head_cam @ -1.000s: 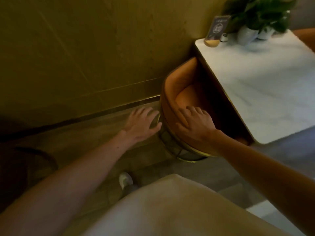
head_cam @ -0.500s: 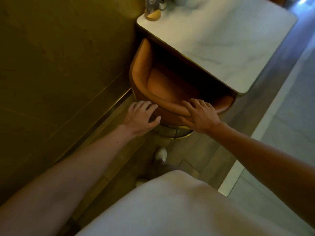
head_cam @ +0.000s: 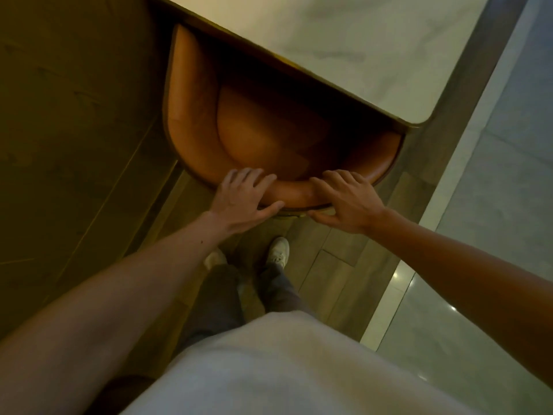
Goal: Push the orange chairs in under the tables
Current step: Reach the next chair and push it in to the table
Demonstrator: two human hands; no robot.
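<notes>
An orange chair (head_cam: 251, 136) with a curved padded back stands below me, its seat partly hidden under the white marble table (head_cam: 344, 46). My left hand (head_cam: 245, 199) grips the back rim's left-centre, fingers over the top and thumb on the outside. My right hand (head_cam: 347, 202) grips the same rim a little to the right. A short stretch of orange rim shows between the two hands.
A dark wall with a stepped skirting (head_cam: 74, 145) runs close along the chair's left side. Wooden floor planks (head_cam: 329, 265) lie under my white shoes (head_cam: 279, 250). A pale tiled floor (head_cam: 493, 205) lies to the right.
The view has swung to face the chair's back straight on and from closer. Both hands have settled onto the back rim, and less of the seat shows out from under the table.
</notes>
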